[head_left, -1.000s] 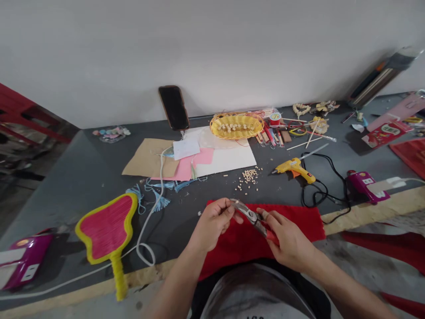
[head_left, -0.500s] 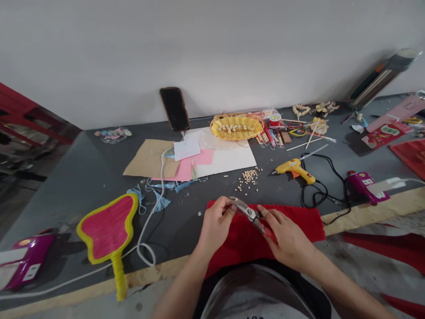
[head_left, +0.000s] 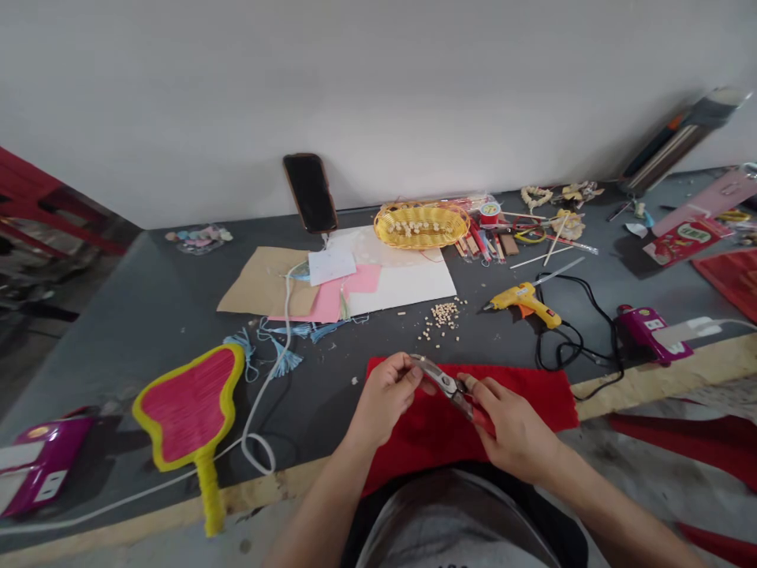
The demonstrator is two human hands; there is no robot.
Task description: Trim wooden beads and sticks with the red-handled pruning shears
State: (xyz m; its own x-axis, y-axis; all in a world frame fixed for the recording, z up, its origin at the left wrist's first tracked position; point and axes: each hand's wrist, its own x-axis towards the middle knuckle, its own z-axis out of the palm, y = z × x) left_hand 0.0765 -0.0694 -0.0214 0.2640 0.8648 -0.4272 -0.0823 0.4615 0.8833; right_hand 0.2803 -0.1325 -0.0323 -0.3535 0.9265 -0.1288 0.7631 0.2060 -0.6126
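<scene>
My right hand (head_left: 516, 424) is wrapped around the red handles of a pair of pruning shears (head_left: 446, 384), whose metal jaws point up and to the left. At the jaw tips, my left hand (head_left: 387, 394) is closed in a pinch; whatever lies between thumb and finger is too small to make out. Both hands are above a red cloth (head_left: 414, 442) spread along the front of the table. Just beyond the cloth lies a scatter of small pale wooden bits (head_left: 445, 315).
A yellow glue gun (head_left: 523, 304) with a black cord lies to the right. Behind the bits stands a yellow woven basket (head_left: 387, 229). On the left are a pink-and-yellow fan (head_left: 192, 406), blue tassels (head_left: 288, 361) and a white cable. A phone (head_left: 311, 192) leans on the wall.
My left fingers have shifted slightly at the jaw tips, with the thumb a little further apart from the shears. My right hand keeps its grip almost in place.
</scene>
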